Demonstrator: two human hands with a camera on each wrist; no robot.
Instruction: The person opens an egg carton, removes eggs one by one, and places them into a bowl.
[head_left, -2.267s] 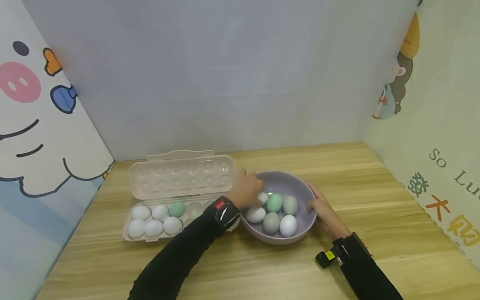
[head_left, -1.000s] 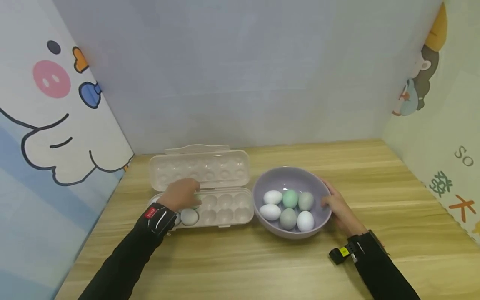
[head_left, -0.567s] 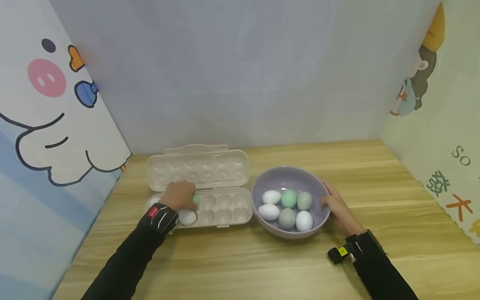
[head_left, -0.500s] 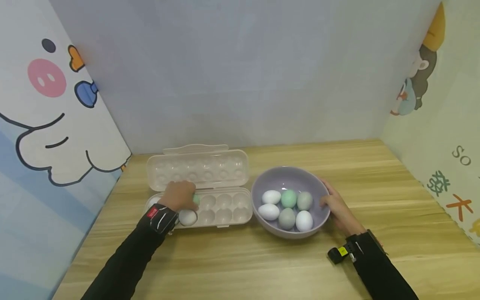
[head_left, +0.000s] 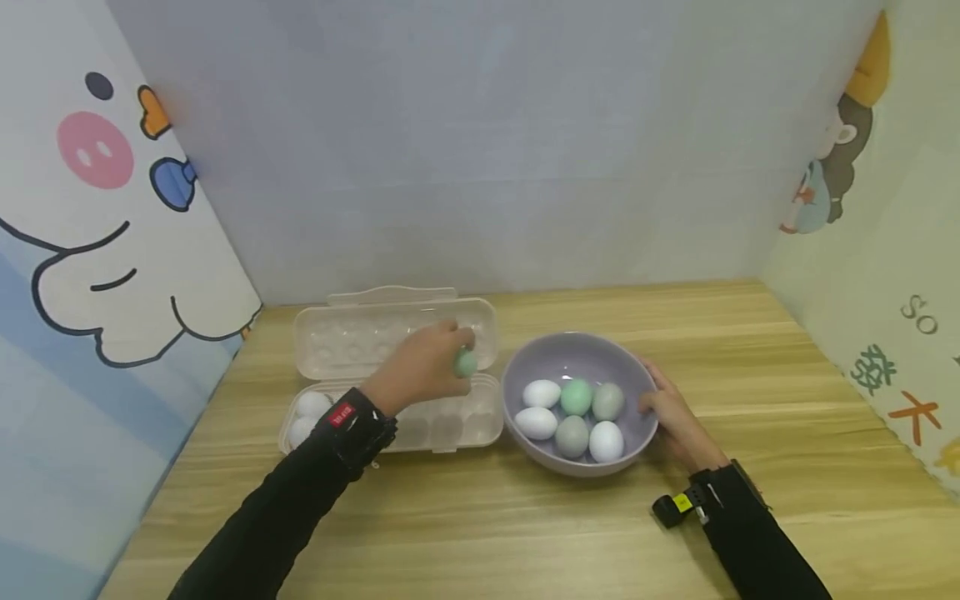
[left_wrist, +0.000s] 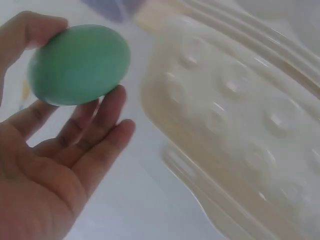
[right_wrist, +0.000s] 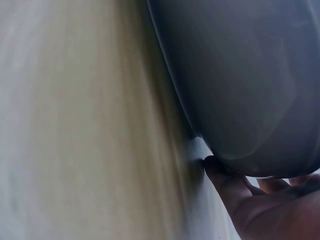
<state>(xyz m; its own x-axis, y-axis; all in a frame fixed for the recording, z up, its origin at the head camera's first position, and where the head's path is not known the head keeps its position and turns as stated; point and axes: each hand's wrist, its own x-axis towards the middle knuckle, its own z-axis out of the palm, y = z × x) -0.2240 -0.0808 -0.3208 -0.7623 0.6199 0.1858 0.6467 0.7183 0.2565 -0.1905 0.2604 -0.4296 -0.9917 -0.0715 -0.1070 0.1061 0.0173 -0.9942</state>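
My left hand [head_left: 423,371] pinches a green egg [head_left: 466,363] between thumb and fingers, lifted over the right part of the egg carton [head_left: 480,427]. In the left wrist view the whole side of this green egg [left_wrist: 80,65] shows, with the fingertips under it. My right hand [head_left: 675,421] grips the right rim of a purple-grey bowl [head_left: 573,354], thumb on the inside. The right wrist view has the fingers at the outer wall of the bowl [right_wrist: 240,75]. Inside the bowl lie white eggs [head_left: 536,423], a green egg [head_left: 577,397] and grey-green eggs [head_left: 572,437].
The carton's clear lid [head_left: 333,343] is folded back toward the rear wall. White eggs [head_left: 312,406] sit in its left cups; my left forearm hides part of the middle. Wood-grain table [head_left: 480,542] carries everything, with printed panels [head_left: 97,150] at both sides.
My left hand went from the bowl to the carton's filled cups, then lifted the green egg out and moved right toward the bowl. My right hand stays on the bowl rim.
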